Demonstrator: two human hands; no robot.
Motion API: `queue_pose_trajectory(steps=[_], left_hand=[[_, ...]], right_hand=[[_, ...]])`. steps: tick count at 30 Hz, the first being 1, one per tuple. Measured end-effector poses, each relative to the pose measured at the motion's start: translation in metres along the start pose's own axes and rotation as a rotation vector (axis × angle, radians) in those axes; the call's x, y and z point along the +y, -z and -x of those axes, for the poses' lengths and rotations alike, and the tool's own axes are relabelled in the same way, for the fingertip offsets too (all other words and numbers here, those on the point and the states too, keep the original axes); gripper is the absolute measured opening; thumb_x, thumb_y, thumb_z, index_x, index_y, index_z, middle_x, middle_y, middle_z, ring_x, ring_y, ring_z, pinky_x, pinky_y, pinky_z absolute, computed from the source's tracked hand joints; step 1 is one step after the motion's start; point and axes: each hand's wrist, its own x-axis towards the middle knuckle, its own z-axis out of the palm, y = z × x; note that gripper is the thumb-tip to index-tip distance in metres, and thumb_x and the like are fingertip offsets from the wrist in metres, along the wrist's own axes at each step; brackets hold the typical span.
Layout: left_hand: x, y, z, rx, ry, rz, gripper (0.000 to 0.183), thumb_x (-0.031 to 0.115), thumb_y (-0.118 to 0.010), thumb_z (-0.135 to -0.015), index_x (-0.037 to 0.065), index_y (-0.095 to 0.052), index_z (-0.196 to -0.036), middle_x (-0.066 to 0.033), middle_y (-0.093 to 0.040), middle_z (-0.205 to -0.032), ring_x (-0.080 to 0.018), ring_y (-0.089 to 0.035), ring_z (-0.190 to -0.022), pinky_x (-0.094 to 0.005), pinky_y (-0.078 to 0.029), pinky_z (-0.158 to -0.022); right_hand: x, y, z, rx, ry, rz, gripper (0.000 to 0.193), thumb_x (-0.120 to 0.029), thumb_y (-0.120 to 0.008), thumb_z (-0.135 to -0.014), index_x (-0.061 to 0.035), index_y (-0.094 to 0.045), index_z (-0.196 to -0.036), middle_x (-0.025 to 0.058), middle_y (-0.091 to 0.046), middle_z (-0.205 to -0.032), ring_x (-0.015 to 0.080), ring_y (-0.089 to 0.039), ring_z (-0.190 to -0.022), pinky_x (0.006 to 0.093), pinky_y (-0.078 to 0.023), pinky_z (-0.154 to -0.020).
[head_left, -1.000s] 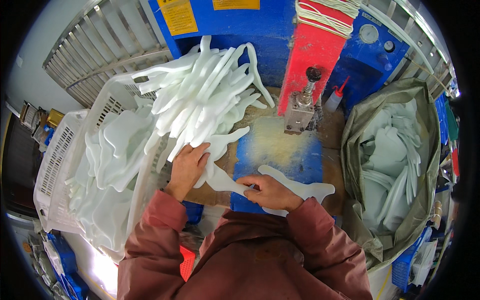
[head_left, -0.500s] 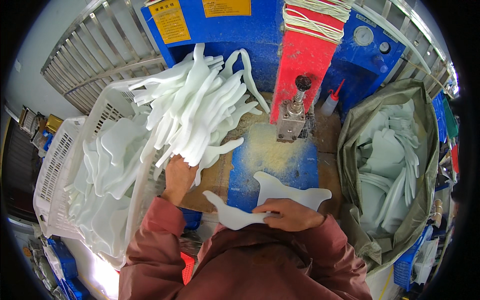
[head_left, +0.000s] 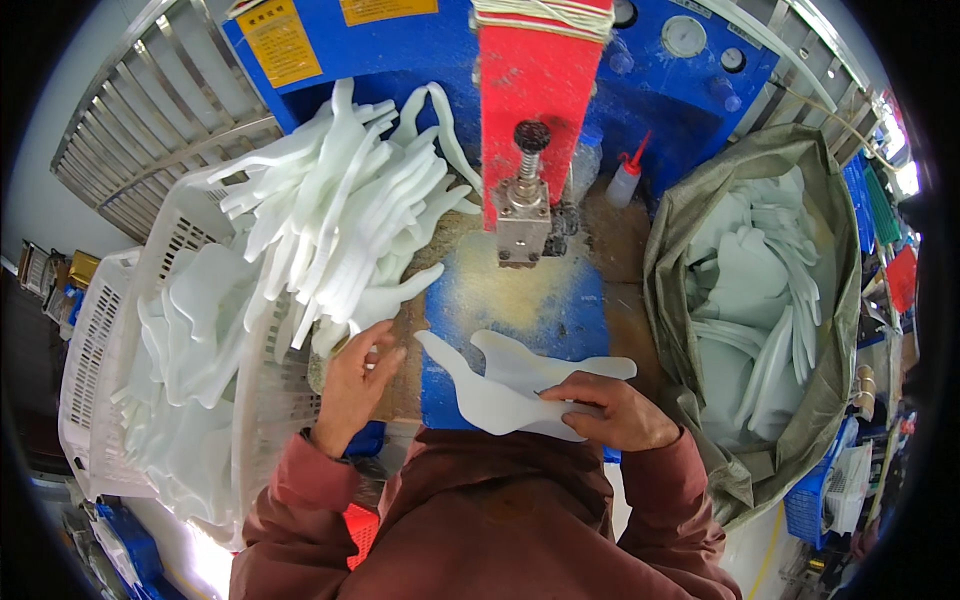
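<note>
My right hand pinches the right part of a white curved foam piece, thumb below and fingers on top. The piece has a wide rounded body and a narrow arm rising to the left. A second white foam piece lies on the blue board, partly hidden behind the held one. My left hand is empty, its fingers loosely bent and apart, just below a tall heap of similar white pieces.
Beyond the board stands a blue machine with a red arm and a metal head above yellowish dust. White pieces fill a white crate at left and a grey-green sack at right. A red-tipped bottle stands behind.
My left hand has come away from the heap, toward me. The piece in my right hand now shows its broad side and overlaps the lying piece. The whole view has shifted.
</note>
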Motion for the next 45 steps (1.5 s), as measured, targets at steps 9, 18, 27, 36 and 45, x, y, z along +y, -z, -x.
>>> queue_pose_trajectory(steps=[9,18,27,36,45], left_hand=[[-0.005,-0.048,0.018,-0.219,0.391,0.928,0.035,0.012,-0.068,-0.103,0.006,-0.061,-0.137,-0.0173,-0.075,-0.116,-0.0207,-0.077,-0.089,-0.0333,-0.068,-0.07],[0.004,-0.078,0.022,-0.031,0.437,0.967,0.029,0.008,-0.072,-0.1,0.007,-0.065,-0.128,-0.0163,-0.076,-0.112,-0.0198,-0.077,-0.087,-0.0341,-0.068,-0.07],[0.008,-0.088,0.021,-0.026,0.369,0.89,0.031,0.008,-0.069,-0.101,0.006,-0.064,-0.132,-0.0157,-0.076,-0.114,-0.0203,-0.076,-0.089,-0.0348,-0.067,-0.075],[0.005,-0.061,-0.002,-0.334,0.23,0.574,0.033,0.009,-0.065,-0.105,-0.004,-0.066,-0.135,-0.0124,-0.074,-0.115,-0.0189,-0.075,-0.095,-0.0323,-0.064,-0.088],[0.006,-0.079,-0.031,-0.342,0.256,0.274,0.028,0.01,-0.068,-0.103,-0.004,-0.071,-0.128,-0.0105,-0.077,-0.106,-0.0147,-0.074,-0.095,-0.0288,-0.061,-0.084]], right_hand=[[0.013,-0.019,0.02,0.037,0.144,-0.009,0.044,-0.01,-0.072,-0.094,-0.0022,-0.064,-0.137,0.0163,-0.067,-0.123,0.0326,-0.065,-0.112,0.0404,-0.051,-0.096],[0.0,-0.074,0.006,0.33,0.327,0.585,0.075,-0.027,-0.083,-0.081,-0.0001,-0.053,-0.144,0.0175,-0.064,-0.127,0.0375,-0.066,-0.107,0.0487,-0.051,-0.095],[0.002,-0.086,0.011,0.422,0.229,0.519,0.073,-0.024,-0.085,-0.081,0.001,-0.056,-0.143,0.0188,-0.066,-0.126,0.0381,-0.068,-0.104,0.0455,-0.056,-0.09],[0.022,-0.048,0.025,0.369,0.167,0.539,0.07,-0.018,-0.086,-0.079,-0.0009,-0.059,-0.141,0.0188,-0.066,-0.119,0.0398,-0.067,-0.1,0.0469,-0.055,-0.087],[0.035,-0.023,0.01,0.348,0.154,0.592,0.059,-0.018,-0.08,-0.084,-0.001,-0.058,-0.136,0.0176,-0.064,-0.121,0.039,-0.065,-0.105,0.0483,-0.051,-0.09]])
